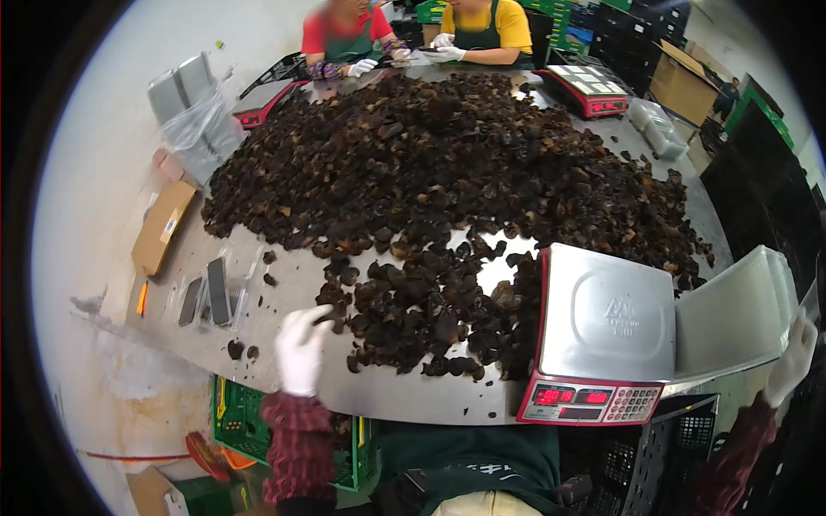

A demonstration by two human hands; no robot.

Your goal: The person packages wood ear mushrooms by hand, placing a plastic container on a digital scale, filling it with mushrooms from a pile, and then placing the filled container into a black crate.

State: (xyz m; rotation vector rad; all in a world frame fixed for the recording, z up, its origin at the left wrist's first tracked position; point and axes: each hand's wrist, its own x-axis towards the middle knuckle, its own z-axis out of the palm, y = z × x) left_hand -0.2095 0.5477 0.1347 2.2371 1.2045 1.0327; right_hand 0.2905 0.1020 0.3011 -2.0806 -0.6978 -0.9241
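A large heap of dark brown wood ear mushrooms [430, 155] covers the metal table, with a smaller pile [413, 310] nearer me. My left hand [301, 348], in a white glove, is at the left edge of the small pile, its thumb and finger curled around a dark mushroom piece. Far to the right, my gloved right hand [792, 357] has its fingers closed at the edge of clear plastic trays [740, 314], apparently gripping one; its fingertips are partly hidden. Between my hands a scale [607, 314] with a bare steel plate shows red digits.
Two people in aprons [486, 34] work across the table. Other scales [589, 86] stand at the far side. Left on the metal table [172, 297] lie dark strips [218, 292] and a cardboard piece [163, 225]. Crates [237, 421] sit below the front edge.
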